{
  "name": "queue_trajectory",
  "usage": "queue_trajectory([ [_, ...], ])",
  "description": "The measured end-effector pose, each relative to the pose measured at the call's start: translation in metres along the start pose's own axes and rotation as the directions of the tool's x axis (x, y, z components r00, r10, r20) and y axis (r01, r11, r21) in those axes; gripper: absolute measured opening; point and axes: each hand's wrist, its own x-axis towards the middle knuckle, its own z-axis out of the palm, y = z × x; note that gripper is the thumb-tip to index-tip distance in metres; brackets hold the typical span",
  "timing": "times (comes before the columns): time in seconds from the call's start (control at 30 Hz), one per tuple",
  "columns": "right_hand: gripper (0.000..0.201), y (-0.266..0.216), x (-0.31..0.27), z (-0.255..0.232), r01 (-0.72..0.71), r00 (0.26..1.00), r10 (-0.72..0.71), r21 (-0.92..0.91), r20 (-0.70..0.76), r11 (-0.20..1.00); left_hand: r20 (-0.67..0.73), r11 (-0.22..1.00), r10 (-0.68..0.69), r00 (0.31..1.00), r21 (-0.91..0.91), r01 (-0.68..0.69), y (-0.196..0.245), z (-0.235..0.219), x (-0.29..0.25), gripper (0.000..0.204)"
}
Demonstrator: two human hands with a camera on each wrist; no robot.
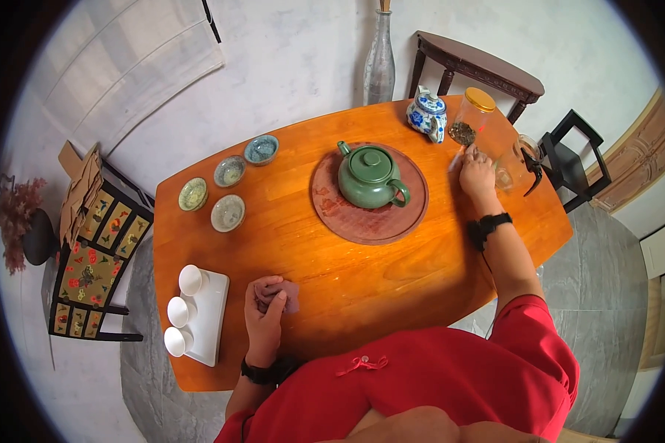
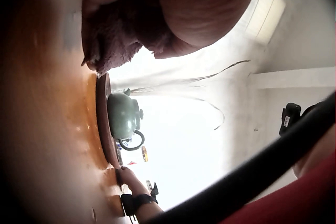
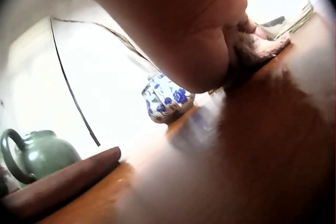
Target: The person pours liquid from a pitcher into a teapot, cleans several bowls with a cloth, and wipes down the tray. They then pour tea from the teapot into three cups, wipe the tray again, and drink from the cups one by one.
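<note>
My left hand (image 1: 264, 325) grips a folded purple-brown cloth (image 1: 291, 297) over the table's near side, right of the white tray. In the left wrist view the fuzzy cloth (image 2: 116, 43) bunches under the curled fingers. Reaching to the table's right side, my right hand (image 1: 478, 176) is low on the wood, between the round board and the glass pot. A pinkish, rough-textured cloth (image 3: 262, 46) shows under its fingers in the right wrist view, against the tabletop. Closest ahead of that hand are a blue-and-white teapot (image 1: 427, 114) and a yellow-lidded jar (image 1: 471, 122) with dark leaves inside.
A green teapot (image 1: 369, 176) stands on a round reddish-brown board (image 1: 329, 210) mid-table. Several small glazed bowls (image 1: 229, 213) are grouped at the left. Three white cups (image 1: 190, 280) stand by a white tray (image 1: 213, 325). A glass pot (image 1: 511, 159) with a black handle is at the right edge.
</note>
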Motion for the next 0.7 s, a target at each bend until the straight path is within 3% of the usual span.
queue_trajectory([
  [0.07, 0.051, -0.014, -0.019, -0.01, 0.143, 0.989, -0.144, -0.035, -0.037, 0.989, 0.005, 1.0, -0.006, 1.0, -0.009, 0.006, 0.001, 0.001, 0.001, 0.025],
  [0.1, 0.042, -0.023, -0.028, -0.017, 0.338, 0.926, -0.338, -0.034, -0.166, 0.941, 0.003, 1.0, 0.002, 1.0, 0.013, -0.002, 0.001, 0.001, 0.001, 0.025],
  [0.17, 0.032, -0.039, -0.04, -0.04, 0.461, 0.885, -0.424, 0.224, -0.193, 0.859, -0.002, 0.999, 0.008, 1.0, 0.033, -0.007, -0.001, 0.004, 0.002, 0.025],
  [0.2, 0.032, -0.041, -0.039, -0.046, 0.458, 0.886, -0.422, 0.226, -0.19, 0.86, -0.001, 0.999, 0.01, 1.0, 0.049, -0.01, -0.003, 0.005, 0.002, 0.025],
  [0.27, 0.03, -0.043, -0.024, -0.054, 0.536, 0.843, -0.484, 0.456, -0.236, 0.711, 0.002, 0.997, 0.02, 1.0, 0.07, -0.02, -0.004, 0.005, 0.004, 0.025],
  [0.37, 0.031, -0.031, -0.001, -0.036, 0.465, 0.885, -0.424, 0.376, -0.191, 0.801, 0.009, 1.0, -0.011, 1.0, 0.016, 0.011, -0.007, 0.003, 0.003, 0.024],
  [0.43, 0.031, -0.033, 0.006, -0.028, 0.493, 0.869, -0.43, 0.355, -0.245, 0.794, -0.024, 1.0, -0.009, 1.0, 0.006, 0.01, -0.007, 0.0, 0.002, 0.024],
  [0.5, 0.031, -0.044, 0.0, -0.056, 0.432, 0.899, -0.426, 0.346, -0.099, 0.833, -0.023, 1.0, -0.003, 1.0, 0.009, 0.003, -0.006, 0.001, 0.003, 0.024],
  [0.53, 0.032, -0.04, 0.006, -0.035, 0.47, 0.881, -0.454, 0.346, -0.131, 0.812, -0.017, 1.0, 0.003, 1.0, 0.009, -0.003, -0.006, 0.002, 0.004, 0.024],
  [0.7, 0.034, -0.036, -0.011, -0.034, 0.458, 0.889, -0.411, 0.361, -0.202, 0.813, 0.005, 1.0, -0.02, 1.0, 0.009, 0.02, -0.006, 0.003, 0.003, 0.024],
])
